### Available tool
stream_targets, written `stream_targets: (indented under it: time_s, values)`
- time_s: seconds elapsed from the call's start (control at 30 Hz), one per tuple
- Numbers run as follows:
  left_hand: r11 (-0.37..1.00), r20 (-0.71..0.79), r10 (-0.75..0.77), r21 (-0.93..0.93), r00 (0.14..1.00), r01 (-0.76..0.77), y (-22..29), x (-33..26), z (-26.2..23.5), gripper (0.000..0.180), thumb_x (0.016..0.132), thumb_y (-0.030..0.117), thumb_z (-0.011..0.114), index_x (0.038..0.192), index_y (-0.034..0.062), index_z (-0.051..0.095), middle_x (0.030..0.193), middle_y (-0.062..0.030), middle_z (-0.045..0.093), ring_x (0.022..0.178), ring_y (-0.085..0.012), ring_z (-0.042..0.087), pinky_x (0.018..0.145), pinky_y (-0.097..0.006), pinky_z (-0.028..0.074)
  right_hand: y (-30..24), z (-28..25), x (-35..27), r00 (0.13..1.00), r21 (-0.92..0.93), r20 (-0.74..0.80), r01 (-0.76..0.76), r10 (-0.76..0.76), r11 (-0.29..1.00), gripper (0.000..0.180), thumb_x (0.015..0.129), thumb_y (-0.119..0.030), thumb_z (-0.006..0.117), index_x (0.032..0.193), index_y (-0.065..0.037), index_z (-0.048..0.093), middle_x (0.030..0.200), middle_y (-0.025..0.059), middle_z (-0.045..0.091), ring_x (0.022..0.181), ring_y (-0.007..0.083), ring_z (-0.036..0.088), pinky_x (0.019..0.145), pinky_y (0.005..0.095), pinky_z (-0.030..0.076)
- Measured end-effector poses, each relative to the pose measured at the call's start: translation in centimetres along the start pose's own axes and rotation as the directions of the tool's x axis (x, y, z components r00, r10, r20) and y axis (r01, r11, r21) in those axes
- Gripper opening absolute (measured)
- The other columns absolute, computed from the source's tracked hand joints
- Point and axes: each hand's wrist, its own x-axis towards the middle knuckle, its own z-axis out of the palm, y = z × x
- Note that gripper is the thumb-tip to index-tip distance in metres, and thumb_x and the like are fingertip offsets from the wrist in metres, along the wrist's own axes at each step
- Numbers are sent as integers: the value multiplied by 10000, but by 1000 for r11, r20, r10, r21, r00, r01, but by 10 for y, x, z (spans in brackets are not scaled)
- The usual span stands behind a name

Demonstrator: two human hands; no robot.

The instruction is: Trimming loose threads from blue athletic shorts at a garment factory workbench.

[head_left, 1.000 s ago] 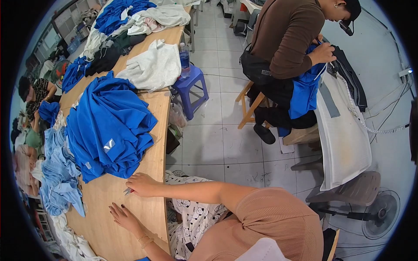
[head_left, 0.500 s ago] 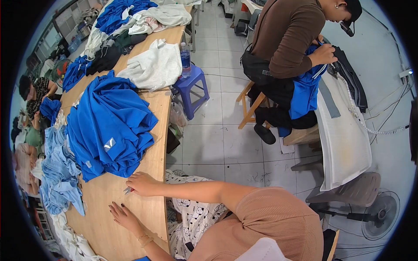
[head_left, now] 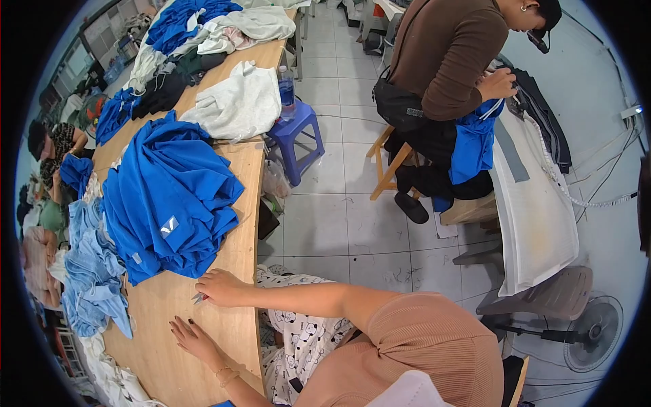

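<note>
My right hand (head_left: pixel 222 287) rests on the edge of the wooden table, its fingers closed around small scissors (head_left: pixel 201 297) with a bit of red showing. Most of the scissors is hidden by the hand; the metal tips point left. Lower in the view, my left hand (head_left: pixel 194 339) lies flat on the tabletop (head_left: pixel 152 308), fingers stretched out and holding nothing. Just beyond my right hand sits a large heap of bright blue garments (head_left: pixel 173 193) with a small white-and-grey patch on one. Light blue garments (head_left: pixel 95 264) are bunched along the table's left side.
A white garment (head_left: pixel 234 102) and dark cloths (head_left: pixel 163 91) lie farther up the table. A bottle (head_left: pixel 287 91) stands on a blue plastic stool (head_left: pixel 298 139). At right, a co-worker (head_left: pixel 451 61) handles a blue garment (head_left: pixel 475 146) beside a padded white board (head_left: pixel 536 230). A fan (head_left: pixel 593 334) stands lower right.
My hands keep their places on the table. The co-worker's hands have shifted slightly, and the blue garment in them hangs differently. The view has moved a little.
</note>
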Motion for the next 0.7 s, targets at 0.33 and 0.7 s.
stream_targets:
  time_s: [0.33,0.7]
  values:
    - [1000,9,-9,2,1000,9,3,-1,-2,453,960,307,374,1387,161,407,1475,-83,325,1351,-262,310,1086,-501,200,0,1,0,1000,-2,-6,-15,15,1000,234,746,-204,650,898,-36,592,884,87,605,912,241,570,806,364,436]
    - [1000,3,-7,9,1000,7,3,-1,-2,453,960,311,378,1381,149,416,1466,-98,338,1341,-271,324,1086,-486,208,1,2,-1,999,13,-44,-10,10,1000,210,749,-200,644,873,-41,586,869,89,602,908,244,571,807,372,434]
